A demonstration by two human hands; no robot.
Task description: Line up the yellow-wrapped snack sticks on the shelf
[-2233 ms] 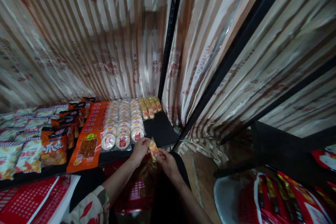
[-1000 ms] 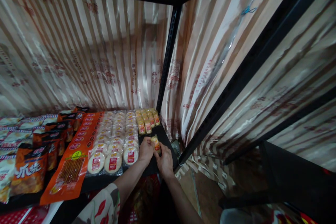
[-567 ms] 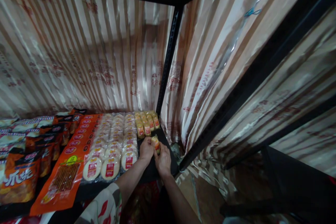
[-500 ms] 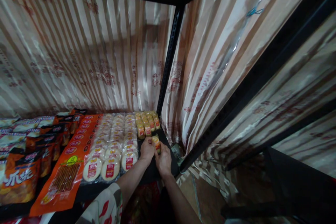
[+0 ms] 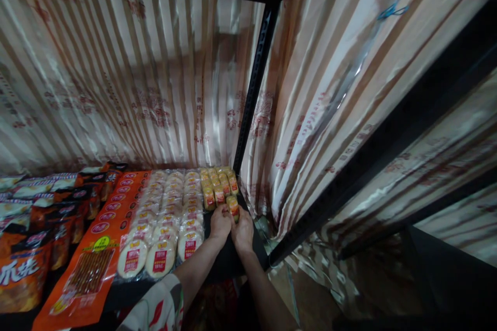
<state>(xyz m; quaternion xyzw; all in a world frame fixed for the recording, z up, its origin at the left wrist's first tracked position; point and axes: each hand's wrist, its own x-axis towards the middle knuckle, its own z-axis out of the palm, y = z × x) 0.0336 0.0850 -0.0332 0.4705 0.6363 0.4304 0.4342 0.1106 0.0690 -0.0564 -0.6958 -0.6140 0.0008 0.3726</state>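
Note:
A small yellow wrapped snack (image 5: 233, 206) with a red label stands upright between my hands at the front of a group of matching wrapped snacks (image 5: 219, 194). My right hand (image 5: 243, 228) is closed on its right side. My left hand (image 5: 221, 222) is closed at its left side, with fingertips against the wrapper. Part of the snack's lower end is hidden by my fingers. Just left of my left hand run rows of round white wrapped cakes (image 5: 159, 257) with red labels.
Left of the cakes lie a long orange packet of brown sticks (image 5: 90, 269) and several orange-and-black snack bags (image 5: 21, 274). A black shelf post (image 5: 254, 88) rises behind the yellow snacks. Striped, printed sheeting (image 5: 166, 72) hangs behind. The black shelf's right edge (image 5: 261, 256) ends beside my right wrist.
The yellow snack in my hands sits slightly closer to the group behind it and more upright. My view has shifted a little; both hands keep their hold.

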